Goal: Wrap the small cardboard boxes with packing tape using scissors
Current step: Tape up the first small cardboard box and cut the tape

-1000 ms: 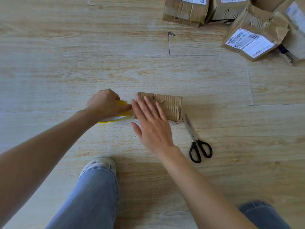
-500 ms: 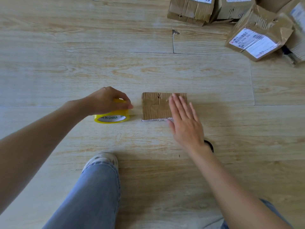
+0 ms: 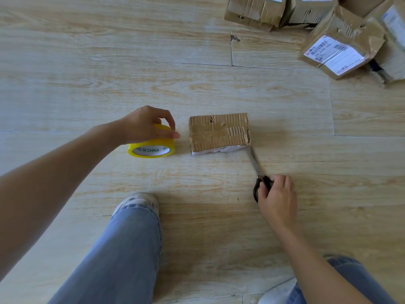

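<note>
1. Small cardboard box (image 3: pixel 219 132): flat on the wooden floor (image 3: pixel 87 62) at mid-frame, corrugated brown face up, torn in spots near the far edge, a strip of brownish tape across the top, white showing along the near side.
2. Held by neither of the hands, with bare floor all round it.
3. Just to its left, across a narrow gap: yellow roll of packing tape (image 3: pixel 151 148), its hole turned toward the wearer, "MADE IN CHINA" printed inside the core; upright or tilted, cannot tell.
4. Left hand (image 3: pixel 146 126): on top of the roll, fingers curled over its rim and grasping it, thumb tip pointing toward the box without touching it.
5. At the box's near right corner: scissors (image 3: pixel 255 165) lying on the floor, metal blades together, tip at or just beside that corner, black handles toward the wearer.
6. Right hand (image 3: pixel 278 198): down on the handles, fingers curled round them and gripping, most of the loops hidden beneath.
7. Well apart, in the far right corner: pile of boxes (image 3: pixel 335 53), crumpled and torn, some with white shipping labels.
8. Nearest the camera: jeans leg (image 3: pixel 122 255) ending in a pale shoe (image 3: pixel 138 200) below the tape roll; a second denim knee at the bottom right edge.
</note>
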The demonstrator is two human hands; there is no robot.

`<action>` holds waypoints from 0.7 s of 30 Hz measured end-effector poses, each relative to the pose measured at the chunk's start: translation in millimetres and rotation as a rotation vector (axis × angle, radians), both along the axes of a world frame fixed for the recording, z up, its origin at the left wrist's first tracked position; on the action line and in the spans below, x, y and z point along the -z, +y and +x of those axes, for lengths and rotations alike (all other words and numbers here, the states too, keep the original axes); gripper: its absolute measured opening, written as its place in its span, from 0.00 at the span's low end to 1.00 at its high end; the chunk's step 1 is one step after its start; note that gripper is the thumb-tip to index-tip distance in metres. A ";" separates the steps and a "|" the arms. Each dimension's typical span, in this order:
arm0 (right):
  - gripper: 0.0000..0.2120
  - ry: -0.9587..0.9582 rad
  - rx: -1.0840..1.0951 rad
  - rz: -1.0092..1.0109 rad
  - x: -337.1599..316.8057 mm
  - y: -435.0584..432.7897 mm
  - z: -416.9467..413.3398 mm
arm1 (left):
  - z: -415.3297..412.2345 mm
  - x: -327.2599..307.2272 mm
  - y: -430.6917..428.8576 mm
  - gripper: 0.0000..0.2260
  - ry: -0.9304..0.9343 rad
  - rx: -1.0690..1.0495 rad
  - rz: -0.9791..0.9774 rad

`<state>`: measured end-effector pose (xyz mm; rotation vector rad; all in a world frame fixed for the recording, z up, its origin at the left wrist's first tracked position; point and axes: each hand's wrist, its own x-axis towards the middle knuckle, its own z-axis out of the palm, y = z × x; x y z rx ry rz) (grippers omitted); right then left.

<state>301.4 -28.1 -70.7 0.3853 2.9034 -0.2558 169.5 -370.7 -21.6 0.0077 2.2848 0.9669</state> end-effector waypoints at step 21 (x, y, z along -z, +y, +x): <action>0.28 -0.562 0.224 -0.907 -50.9 -68.1 42.2 | 14.3 -5.4 -2.6 0.04 0.010 -0.006 0.058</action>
